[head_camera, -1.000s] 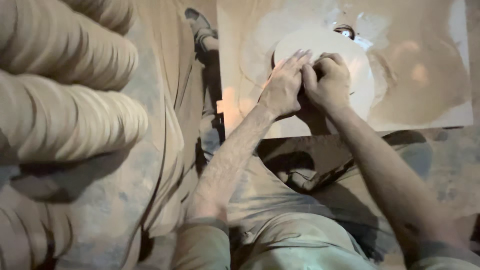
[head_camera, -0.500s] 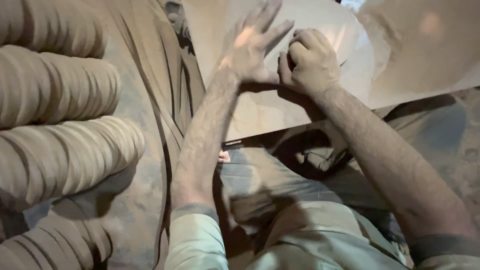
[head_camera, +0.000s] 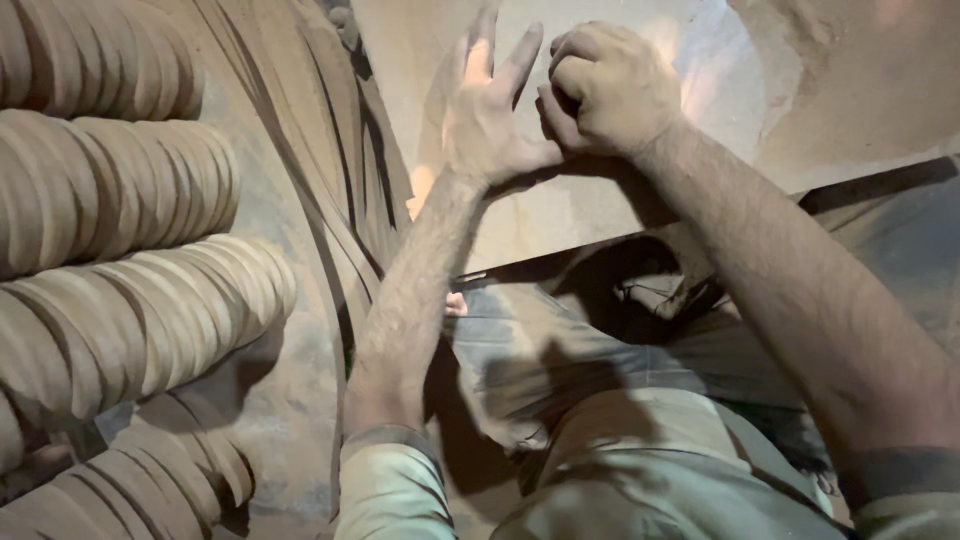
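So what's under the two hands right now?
A pale, dusty flat board lies beneath the left hand, fingers spread, and the right hand, closed in a fist. Whether the fist holds anything is hidden, as is the board directly under both hands.

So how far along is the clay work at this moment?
Done: rows of clay discs lie stacked at the left. In hand: the right hand is fisted and the left hand open, both over the dusty board. What the fist holds, and what remains, cannot be told.

Whatever the right hand (head_camera: 610, 85) fingers enclose hidden, clay disc stacks (head_camera: 120, 290) cut off left
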